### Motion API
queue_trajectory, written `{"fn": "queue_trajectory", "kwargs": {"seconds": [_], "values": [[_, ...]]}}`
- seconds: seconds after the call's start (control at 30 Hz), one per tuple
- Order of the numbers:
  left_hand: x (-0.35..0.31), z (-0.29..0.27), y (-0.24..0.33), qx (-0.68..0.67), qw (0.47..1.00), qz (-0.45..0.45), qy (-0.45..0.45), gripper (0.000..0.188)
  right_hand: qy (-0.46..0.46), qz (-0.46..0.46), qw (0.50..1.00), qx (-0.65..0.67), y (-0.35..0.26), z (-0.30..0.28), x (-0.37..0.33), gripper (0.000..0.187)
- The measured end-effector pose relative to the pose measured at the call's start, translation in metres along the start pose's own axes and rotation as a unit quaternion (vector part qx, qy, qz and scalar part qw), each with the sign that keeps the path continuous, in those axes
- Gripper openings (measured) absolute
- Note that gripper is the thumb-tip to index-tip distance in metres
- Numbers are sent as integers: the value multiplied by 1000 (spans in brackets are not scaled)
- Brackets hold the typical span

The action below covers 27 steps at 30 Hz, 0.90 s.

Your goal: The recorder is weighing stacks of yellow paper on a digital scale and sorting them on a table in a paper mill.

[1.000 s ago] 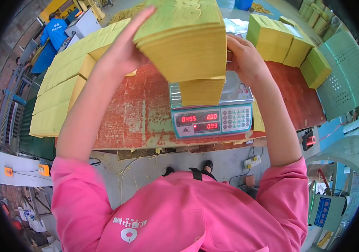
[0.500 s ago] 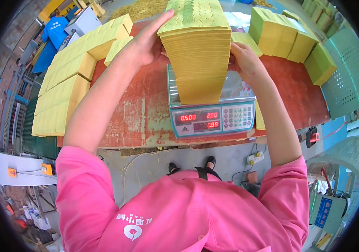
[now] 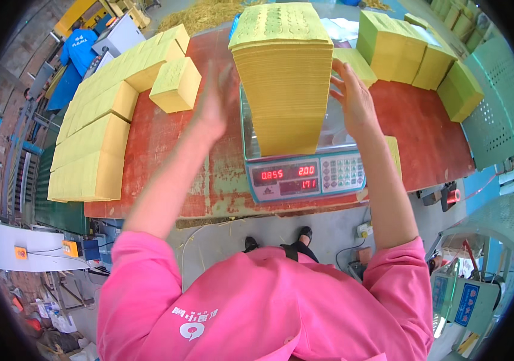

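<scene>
A tall stack of yellow paper sheets point(image 3: 284, 90) stands upright on the pan of a digital scale point(image 3: 311, 180), its top sheet stamped with rows of curved marks. Just left of the stack is my left hand point(image 3: 213, 102), apart from it, blurred by motion, with fingers extended and nothing held. On the other side my right hand point(image 3: 354, 99) is open, its spread fingers close beside the stack's right face; whether a fingertip still touches cannot be made out. The red display point(image 3: 289, 173) on the scale is lit.
Rows of yellow paper stacks point(image 3: 91, 144) line the red table's point(image 3: 209, 174) left side, with a smaller block point(image 3: 176, 84) near them. More stacks point(image 3: 389, 48) stand at the back right. A person in a blue shirt point(image 3: 79, 48) is at a machine, far left.
Both hands have come off the stack; the left moved down and away from its upper edge. The stack now rests straighter, and the scale's reading has risen.
</scene>
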<state>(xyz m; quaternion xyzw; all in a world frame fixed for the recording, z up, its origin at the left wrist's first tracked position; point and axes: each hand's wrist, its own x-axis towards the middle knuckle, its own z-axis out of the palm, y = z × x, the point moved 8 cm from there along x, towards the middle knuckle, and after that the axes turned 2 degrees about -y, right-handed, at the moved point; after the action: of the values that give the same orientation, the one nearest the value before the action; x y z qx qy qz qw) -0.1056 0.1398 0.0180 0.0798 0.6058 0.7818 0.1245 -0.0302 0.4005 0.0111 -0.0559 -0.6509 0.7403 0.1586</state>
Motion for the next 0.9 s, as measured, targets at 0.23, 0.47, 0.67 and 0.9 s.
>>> {"fn": "queue_trajectory", "kwargs": {"seconds": [0.23,0.47,0.67,0.9], "values": [[-6,55,-44,-236,970,14,-54,48,-42,86,985,142,23,57,13,67],[18,62,-29,-201,978,54,-4,51,-113,53,982,143,25,54,53,66],[5,50,56,-87,976,199,-6,78,-73,-74,989,105,-32,18,65,77],[-16,81,75,-40,977,205,50,69,-154,-27,980,123,-85,63,32,69]]}}
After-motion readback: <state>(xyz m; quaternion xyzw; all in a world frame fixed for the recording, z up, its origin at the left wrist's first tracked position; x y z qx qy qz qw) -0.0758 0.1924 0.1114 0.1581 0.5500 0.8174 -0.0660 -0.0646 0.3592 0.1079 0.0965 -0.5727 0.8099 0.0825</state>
